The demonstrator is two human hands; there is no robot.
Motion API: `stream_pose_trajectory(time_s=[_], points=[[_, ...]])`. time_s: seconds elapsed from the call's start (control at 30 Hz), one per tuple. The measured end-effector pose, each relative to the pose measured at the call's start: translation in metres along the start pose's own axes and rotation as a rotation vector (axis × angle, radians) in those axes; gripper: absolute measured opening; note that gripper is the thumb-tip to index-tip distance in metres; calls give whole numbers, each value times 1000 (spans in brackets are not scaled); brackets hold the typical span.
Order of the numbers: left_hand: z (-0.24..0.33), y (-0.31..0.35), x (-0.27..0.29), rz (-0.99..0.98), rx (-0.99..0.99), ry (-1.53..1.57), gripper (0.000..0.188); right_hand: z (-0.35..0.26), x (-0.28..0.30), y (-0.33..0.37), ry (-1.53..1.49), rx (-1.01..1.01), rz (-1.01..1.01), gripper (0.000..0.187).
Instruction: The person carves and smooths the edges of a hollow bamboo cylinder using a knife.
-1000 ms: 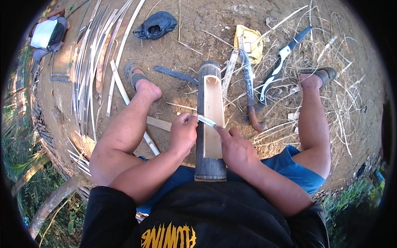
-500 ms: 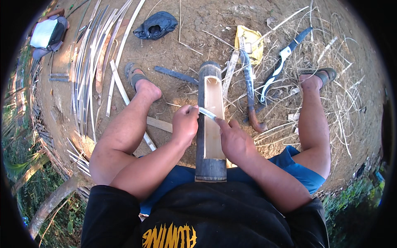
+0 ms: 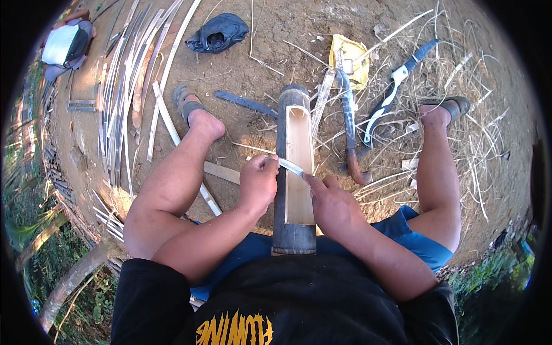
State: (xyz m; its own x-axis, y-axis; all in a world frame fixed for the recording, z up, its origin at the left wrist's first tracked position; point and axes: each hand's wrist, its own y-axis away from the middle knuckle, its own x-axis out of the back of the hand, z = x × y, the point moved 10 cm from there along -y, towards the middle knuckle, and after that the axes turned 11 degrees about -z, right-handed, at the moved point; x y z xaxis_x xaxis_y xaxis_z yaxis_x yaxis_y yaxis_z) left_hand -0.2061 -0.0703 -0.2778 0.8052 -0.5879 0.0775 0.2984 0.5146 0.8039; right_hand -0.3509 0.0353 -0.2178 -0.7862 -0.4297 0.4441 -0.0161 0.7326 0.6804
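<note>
A dark bamboo tube (image 3: 294, 238) lies between my legs, pointing away from me. A long opening cut in its upper side shows the pale inside (image 3: 298, 195). Across this opening runs a narrow, slightly curved, shiny metal blade (image 3: 291, 167). My left hand (image 3: 258, 183) pinches its left end at the tube's left edge. My right hand (image 3: 337, 208) is closed at the other end, covering whatever handle is there. Whether the blade touches the tube's rim I cannot tell.
Long split bamboo strips (image 3: 123, 86) lie at the left. Right of the tube are a machete (image 3: 347, 109), a folding saw (image 3: 397, 77), a yellow bag (image 3: 355, 63) and scattered shavings (image 3: 474, 155). A black bag (image 3: 217, 33) lies ahead; another person (image 3: 66, 46) is at the far left.
Both hands and the blade have come slightly toward me along the opening. The tube stays between my legs.
</note>
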Motion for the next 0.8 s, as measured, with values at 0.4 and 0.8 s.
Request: stream_pose_trajectory(time_s=[0.4, 0.8], points=[[-4, -15, 4, 5, -28, 13, 26, 3, -8, -11, 10, -37, -36, 41], [4, -31, 6, 64, -28, -78, 28, 7, -5, -27, -15, -46, 40, 38]])
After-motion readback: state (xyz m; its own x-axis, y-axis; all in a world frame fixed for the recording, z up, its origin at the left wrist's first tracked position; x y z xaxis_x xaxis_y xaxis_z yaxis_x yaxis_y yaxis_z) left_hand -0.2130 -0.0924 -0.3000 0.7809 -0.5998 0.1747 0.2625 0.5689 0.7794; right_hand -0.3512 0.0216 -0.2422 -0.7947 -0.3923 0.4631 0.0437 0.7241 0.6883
